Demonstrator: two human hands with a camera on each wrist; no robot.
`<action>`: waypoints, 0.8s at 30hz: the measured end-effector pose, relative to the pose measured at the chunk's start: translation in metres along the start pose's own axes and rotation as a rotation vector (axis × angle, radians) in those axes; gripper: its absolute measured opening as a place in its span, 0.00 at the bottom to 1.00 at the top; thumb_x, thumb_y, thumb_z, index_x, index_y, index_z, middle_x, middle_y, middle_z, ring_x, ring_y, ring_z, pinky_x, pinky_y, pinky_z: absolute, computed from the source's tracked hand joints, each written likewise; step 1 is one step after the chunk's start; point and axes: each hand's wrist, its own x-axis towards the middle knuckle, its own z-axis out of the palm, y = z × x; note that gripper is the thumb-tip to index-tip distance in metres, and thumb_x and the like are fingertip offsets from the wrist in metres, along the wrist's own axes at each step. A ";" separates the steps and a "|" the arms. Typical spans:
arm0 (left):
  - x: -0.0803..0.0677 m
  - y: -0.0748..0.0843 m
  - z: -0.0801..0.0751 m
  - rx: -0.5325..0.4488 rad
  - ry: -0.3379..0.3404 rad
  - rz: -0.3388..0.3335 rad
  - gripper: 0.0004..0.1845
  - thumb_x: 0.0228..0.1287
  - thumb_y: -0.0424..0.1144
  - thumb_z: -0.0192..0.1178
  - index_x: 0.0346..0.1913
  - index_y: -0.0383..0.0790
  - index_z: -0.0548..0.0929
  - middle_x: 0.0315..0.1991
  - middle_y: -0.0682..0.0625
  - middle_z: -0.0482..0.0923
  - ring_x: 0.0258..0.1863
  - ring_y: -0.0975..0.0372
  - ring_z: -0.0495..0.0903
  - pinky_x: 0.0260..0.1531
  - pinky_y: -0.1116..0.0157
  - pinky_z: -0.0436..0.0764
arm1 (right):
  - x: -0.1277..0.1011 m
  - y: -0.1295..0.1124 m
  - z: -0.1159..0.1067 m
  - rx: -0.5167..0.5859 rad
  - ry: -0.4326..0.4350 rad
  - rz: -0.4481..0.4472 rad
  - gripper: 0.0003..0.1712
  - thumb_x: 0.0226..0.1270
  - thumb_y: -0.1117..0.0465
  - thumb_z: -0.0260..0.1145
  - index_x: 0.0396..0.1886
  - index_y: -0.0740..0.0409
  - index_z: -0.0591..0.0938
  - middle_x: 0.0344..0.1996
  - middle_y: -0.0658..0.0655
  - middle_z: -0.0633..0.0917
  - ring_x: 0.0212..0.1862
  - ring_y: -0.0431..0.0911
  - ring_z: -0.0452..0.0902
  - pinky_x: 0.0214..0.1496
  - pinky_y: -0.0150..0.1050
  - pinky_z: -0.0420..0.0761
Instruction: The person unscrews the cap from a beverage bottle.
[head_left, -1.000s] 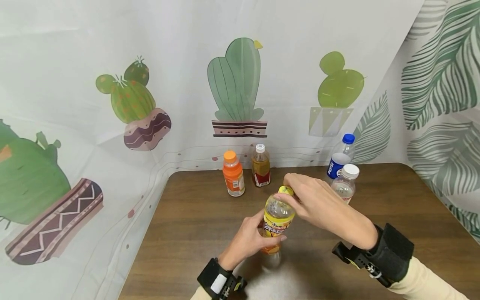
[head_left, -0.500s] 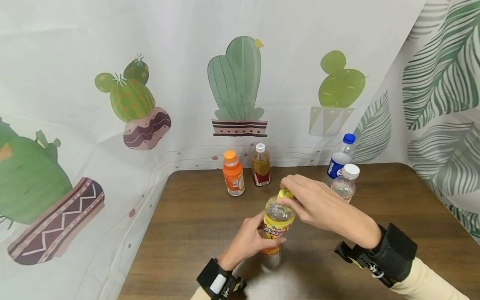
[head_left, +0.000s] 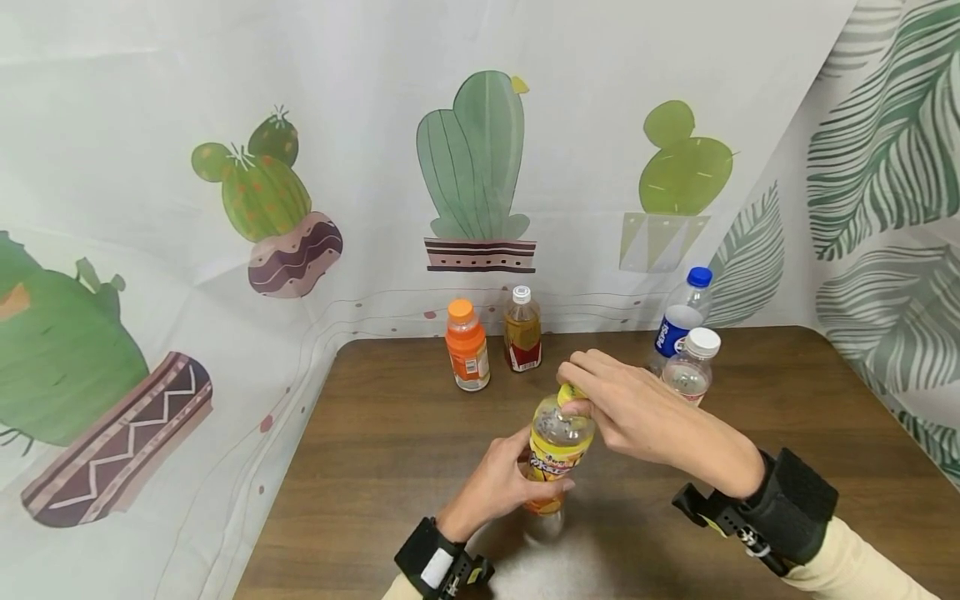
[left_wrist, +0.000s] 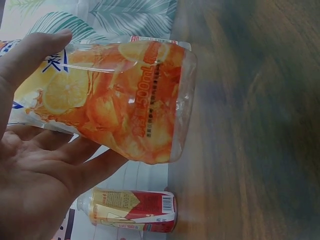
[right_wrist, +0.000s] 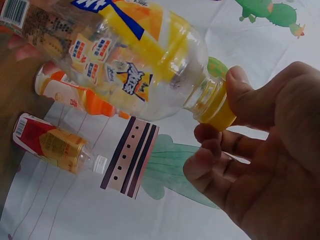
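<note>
Yellow-label bottle [head_left: 557,442] is held over the middle of the wooden table [head_left: 390,442], a bit toward the near edge, base lifted clear of the top; the gap under the base shows in the left wrist view [left_wrist: 150,115].

Room around it: bare wood is seen to the left as far as the table's left edge, where the cactus-print cloth [head_left: 225,275] hangs. Open wood also lies to the right, toward the leaf-print curtain [head_left: 885,167]. Behind, four bottles stand upright along the back edge: orange bottle [head_left: 467,346] and amber bottle [head_left: 522,330] side by side, well apart from the held one; blue-cap Pepsi bottle [head_left: 680,318] and white-cap clear bottle [head_left: 690,365] at back right. The white-cap one sits just behind the right hand, partly hidden by it; whether they touch cannot be told.

Left hand [head_left: 497,479]: brought in from below-left, wrist strap at the bottom edge of the head view. Fingers and thumb are curled round the lower label, clamped on the body.

Right hand [head_left: 637,408]: forearm angled in from lower right, hand arched over the bottle's top. Yellow cap [right_wrist: 216,107] is pinched between thumb and curled fingertips, seen plainly from the right wrist view. Cap is seated on the neck.
</note>
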 end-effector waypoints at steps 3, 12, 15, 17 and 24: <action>0.000 -0.002 -0.001 0.013 0.006 -0.001 0.29 0.54 0.49 0.74 0.59 0.51 0.76 0.49 0.53 0.85 0.45 0.69 0.84 0.46 0.71 0.83 | -0.002 0.000 0.000 0.018 -0.039 0.018 0.09 0.67 0.56 0.66 0.40 0.53 0.75 0.34 0.46 0.73 0.38 0.36 0.68 0.37 0.32 0.78; 0.002 -0.002 -0.006 0.061 0.048 0.001 0.27 0.55 0.50 0.73 0.57 0.52 0.78 0.46 0.54 0.86 0.41 0.70 0.83 0.42 0.69 0.84 | 0.001 -0.004 -0.016 -0.021 -0.022 0.187 0.18 0.67 0.49 0.67 0.46 0.57 0.79 0.33 0.47 0.81 0.33 0.36 0.74 0.33 0.33 0.79; 0.003 0.001 -0.008 0.086 0.072 0.001 0.26 0.55 0.51 0.73 0.55 0.52 0.78 0.45 0.55 0.86 0.39 0.70 0.83 0.40 0.65 0.85 | 0.006 -0.009 -0.022 -0.035 -0.006 0.289 0.17 0.67 0.45 0.67 0.36 0.55 0.80 0.25 0.46 0.80 0.25 0.35 0.72 0.25 0.31 0.75; 0.003 0.003 -0.008 0.108 0.084 -0.006 0.25 0.55 0.52 0.74 0.54 0.52 0.78 0.43 0.56 0.86 0.38 0.71 0.82 0.39 0.64 0.85 | 0.009 -0.012 -0.023 -0.043 -0.018 0.348 0.20 0.67 0.42 0.66 0.27 0.53 0.78 0.20 0.45 0.77 0.21 0.35 0.69 0.21 0.30 0.70; 0.004 0.006 -0.006 0.163 0.096 -0.022 0.25 0.54 0.50 0.74 0.52 0.48 0.78 0.41 0.54 0.86 0.35 0.72 0.81 0.35 0.72 0.82 | 0.010 -0.018 -0.010 -0.092 -0.015 0.435 0.26 0.68 0.40 0.64 0.22 0.53 0.70 0.14 0.45 0.63 0.16 0.40 0.63 0.16 0.32 0.61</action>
